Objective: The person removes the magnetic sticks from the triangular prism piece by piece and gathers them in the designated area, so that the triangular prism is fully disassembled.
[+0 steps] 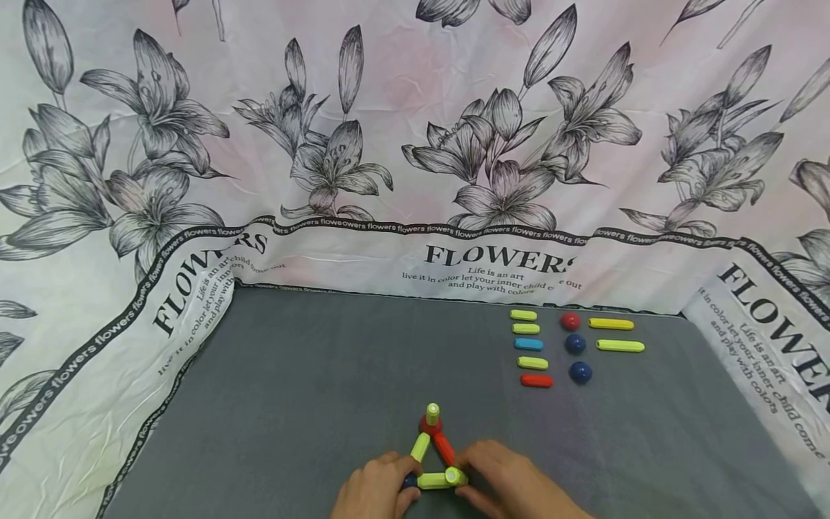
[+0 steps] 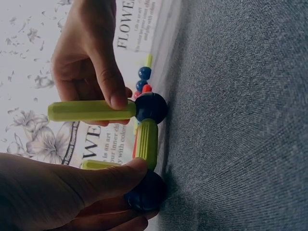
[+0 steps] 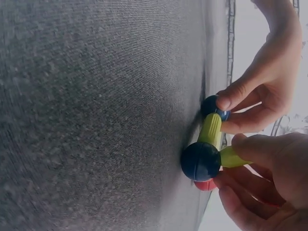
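Magnetic sticks and balls form a triangle on the grey cloth, with a red ball (image 1: 430, 427) at its far corner. A yellow-green stick (image 1: 432, 413) stands upright on that ball. My left hand (image 1: 376, 486) pinches the blue ball (image 2: 147, 191) at the near left corner, its thumb by the end of the yellow-green base stick (image 1: 433, 481). At the near right corner my right hand (image 1: 509, 479) pinches an upright yellow-green stick (image 2: 91, 110), which meets another blue ball (image 3: 200, 161). A red stick (image 1: 444, 448) and a yellow-green stick (image 1: 420, 447) form the other sides.
Beyond the triangle to the right lie short sticks in a column, including a blue stick (image 1: 529, 344) and a red stick (image 1: 536, 380). Beside them are a red ball (image 1: 570, 321), two blue balls (image 1: 580, 372) and two longer sticks (image 1: 619, 346). Flowered cloth (image 1: 337, 252) borders the grey surface.
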Tool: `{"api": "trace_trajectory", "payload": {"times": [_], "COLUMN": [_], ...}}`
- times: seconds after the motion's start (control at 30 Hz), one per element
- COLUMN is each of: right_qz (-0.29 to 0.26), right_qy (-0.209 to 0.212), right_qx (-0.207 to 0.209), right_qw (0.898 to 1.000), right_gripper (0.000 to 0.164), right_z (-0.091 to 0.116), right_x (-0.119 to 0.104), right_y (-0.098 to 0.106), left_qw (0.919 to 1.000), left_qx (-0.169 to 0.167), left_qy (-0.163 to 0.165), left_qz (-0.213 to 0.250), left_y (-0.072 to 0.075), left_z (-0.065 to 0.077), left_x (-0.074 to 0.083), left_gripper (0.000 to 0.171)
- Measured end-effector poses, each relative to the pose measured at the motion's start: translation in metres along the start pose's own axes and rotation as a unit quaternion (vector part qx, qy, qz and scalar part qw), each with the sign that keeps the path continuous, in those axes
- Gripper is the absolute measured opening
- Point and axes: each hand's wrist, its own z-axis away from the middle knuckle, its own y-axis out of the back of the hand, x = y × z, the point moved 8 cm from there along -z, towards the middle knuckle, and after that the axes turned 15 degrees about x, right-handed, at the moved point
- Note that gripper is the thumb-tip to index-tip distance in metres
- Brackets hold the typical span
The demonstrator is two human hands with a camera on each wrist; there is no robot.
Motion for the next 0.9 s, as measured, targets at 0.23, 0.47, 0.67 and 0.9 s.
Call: {"api": "trace_trajectory", "payload": {"times": [0.23,0.47,0.67,0.9], "right_qz": [-0.023,-0.049,-0.102,-0.086], "right_qy": [-0.043,-0.032,-0.015,0.016], "right_qx": [-0.004,0.019,0.050,0.097], "right_qw": [0.999,0.998,0.993,0.991], "right_gripper": [0.019,0.019,0.017,0.027], "right_z": [0.007,0.012,0.013,0.012], "right_x": [0.003,0.002,0.002,0.004], "right_y": [0.002,0.006,0.015,0.037], "left_qw": [1.0000,1.0000,1.0000,0.9997], "left_qx": [0.006,0.002,-0.008,-0.018], "left_qy": [-0.001,-0.003,0.000,0.005], "left_qz": [-0.004,-0.001,0.001,0.015], "left_y": [0.000,0.000,0.000,0.001], "left_z": [0.001,0.001,0.000,0.001], "left_x": [0.000,0.001,0.002,0.002], "left_gripper": [0.018,0.019,0.017,0.016]}}
